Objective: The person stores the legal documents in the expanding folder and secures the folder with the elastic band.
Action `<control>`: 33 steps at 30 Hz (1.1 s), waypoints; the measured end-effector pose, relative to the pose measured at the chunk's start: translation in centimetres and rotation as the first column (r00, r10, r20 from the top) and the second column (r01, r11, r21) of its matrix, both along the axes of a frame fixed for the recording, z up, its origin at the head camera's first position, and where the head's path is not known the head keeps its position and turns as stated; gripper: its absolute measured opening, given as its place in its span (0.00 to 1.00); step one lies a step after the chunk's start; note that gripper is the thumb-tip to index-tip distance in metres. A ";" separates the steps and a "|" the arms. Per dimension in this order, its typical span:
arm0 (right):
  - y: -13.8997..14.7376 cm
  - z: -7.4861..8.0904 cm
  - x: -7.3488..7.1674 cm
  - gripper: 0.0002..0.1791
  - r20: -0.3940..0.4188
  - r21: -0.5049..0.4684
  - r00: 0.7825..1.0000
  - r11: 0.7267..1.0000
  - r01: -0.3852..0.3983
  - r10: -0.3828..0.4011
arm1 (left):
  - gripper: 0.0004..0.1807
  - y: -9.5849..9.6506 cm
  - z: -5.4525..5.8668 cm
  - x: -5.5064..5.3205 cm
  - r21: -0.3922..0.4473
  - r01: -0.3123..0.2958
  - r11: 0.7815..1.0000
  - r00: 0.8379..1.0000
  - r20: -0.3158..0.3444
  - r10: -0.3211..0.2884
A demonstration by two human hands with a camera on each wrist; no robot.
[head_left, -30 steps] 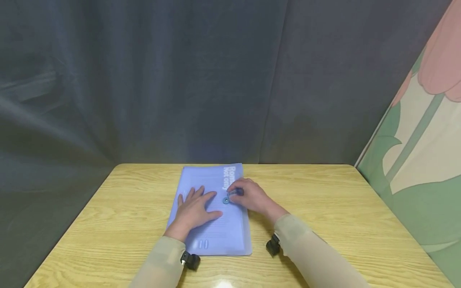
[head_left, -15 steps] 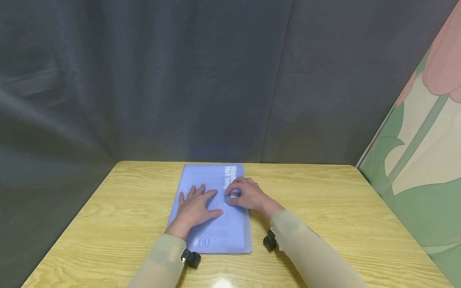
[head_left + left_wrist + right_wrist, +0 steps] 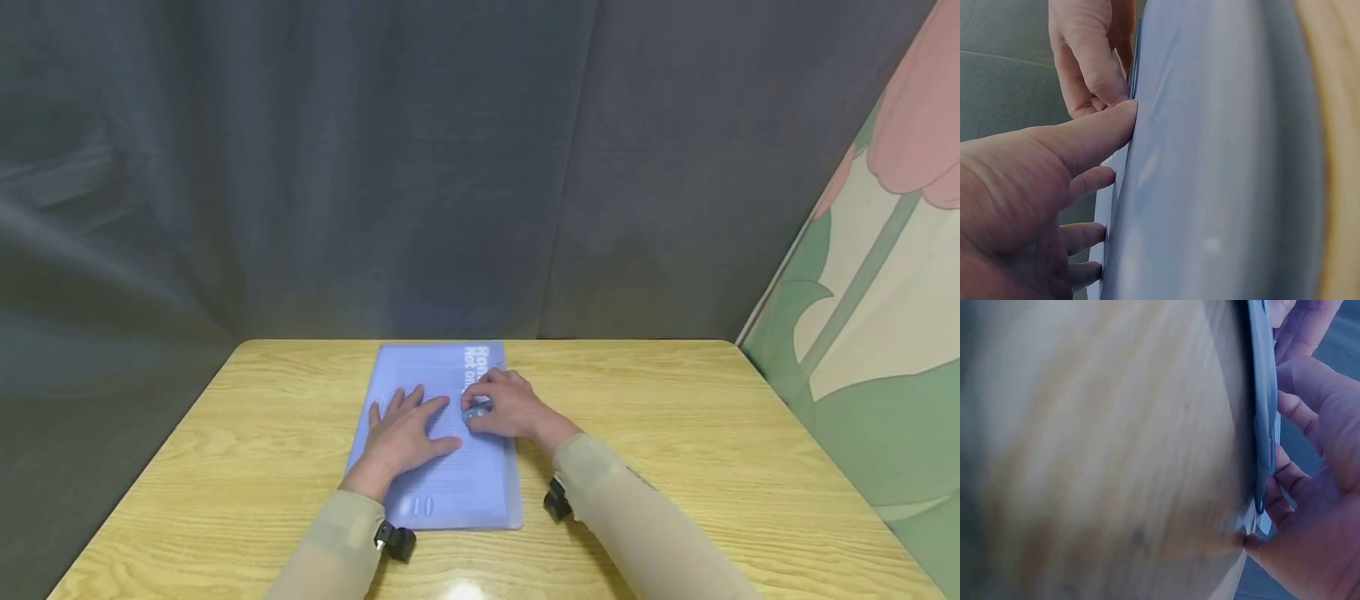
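Note:
A translucent blue document folder [image 3: 476, 487] with white lettering and printed sheets showing through lies flat on the table. On its left half rests my left hand [image 3: 401, 437], fingers spread, thumb pointing right. My right hand [image 3: 508, 407] curls its thumb and fingers round a small blue fastener [image 3: 477, 410] near the folder's right side; the fingers partly hide it. In the left wrist view, the left thumb [image 3: 1104, 128] touches the folder's surface, with the right hand [image 3: 1088, 56] beyond it. The right wrist view shows the right fingers [image 3: 1291, 475] along the blue folder edge [image 3: 1264, 406].
A wood-grain table [image 3: 660, 467] extends to both sides of the folder. Behind it hangs a dark grey curtain [image 3: 412, 167]. At the right stands a flower-patterned panel [image 3: 877, 333]. A small black camera sits on each wrist.
My right hand has shifted slightly left, and its fingers now close round the blue fastener, covering more of it. The left hand and the folder stay in place.

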State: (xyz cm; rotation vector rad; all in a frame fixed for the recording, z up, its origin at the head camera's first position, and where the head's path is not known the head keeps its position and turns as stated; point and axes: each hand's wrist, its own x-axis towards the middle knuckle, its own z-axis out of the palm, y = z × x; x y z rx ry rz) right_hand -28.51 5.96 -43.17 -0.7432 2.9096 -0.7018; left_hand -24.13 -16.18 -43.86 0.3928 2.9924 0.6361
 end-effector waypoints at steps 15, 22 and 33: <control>2.2 0.0 0.7 0.10 0.070 -0.086 0.997 0.996 -0.034 0.040 | 0.43 0.6 -0.1 0.3 0.008 0.004 1.000 1.000 0.004 -0.004; 4.5 0.2 1.6 0.20 0.016 -0.031 0.999 0.998 -0.047 0.048 | 0.42 2.0 -0.3 0.3 0.011 0.029 1.000 1.000 0.006 -0.029; 5.6 0.6 4.4 0.36 -0.164 0.023 0.986 1.000 0.018 -0.014 | 0.37 2.8 0.1 0.8 -0.032 0.028 0.999 0.996 -0.085 -0.031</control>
